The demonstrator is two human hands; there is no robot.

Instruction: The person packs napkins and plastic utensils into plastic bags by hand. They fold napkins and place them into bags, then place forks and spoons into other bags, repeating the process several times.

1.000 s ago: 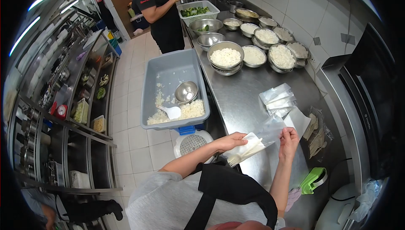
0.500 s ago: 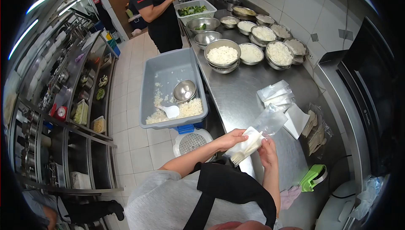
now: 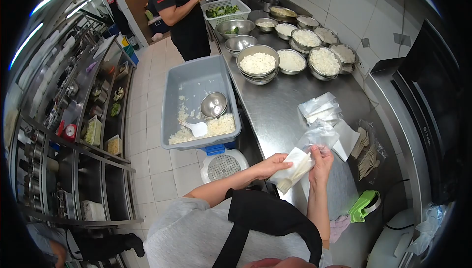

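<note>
Above the steel counter's near edge, my left hand (image 3: pixel 271 166) grips a clear plastic bag around a folded white napkin (image 3: pixel 297 158) and pale disposable cutlery (image 3: pixel 294 175). The cutlery's wide ends point down toward me; clear film appears to cover them. My right hand (image 3: pixel 320 163) pinches the loose upper part of the plastic bag (image 3: pixel 319 135) between thumb and fingers. Just beyond the hands lie a stack of clear bags (image 3: pixel 320 108) and white napkins (image 3: pixel 346 139). Pale forks (image 3: pixel 368 160) rest in an opened plastic bag to the right.
Steel bowls of rice (image 3: pixel 258 63) crowd the counter's far part, near a basket of greens (image 3: pixel 226 10). A grey tub (image 3: pixel 167 105) with rice, a bowl and a scoop stands left. A green dispenser-like object (image 3: pixel 365 206) sits right. A co-worker (image 3: pixel 184 17) stands at the back.
My right hand has moved up and slightly right along the bag, bunching its loose end. My left hand and the packed napkin and cutlery have shifted slightly right.
</note>
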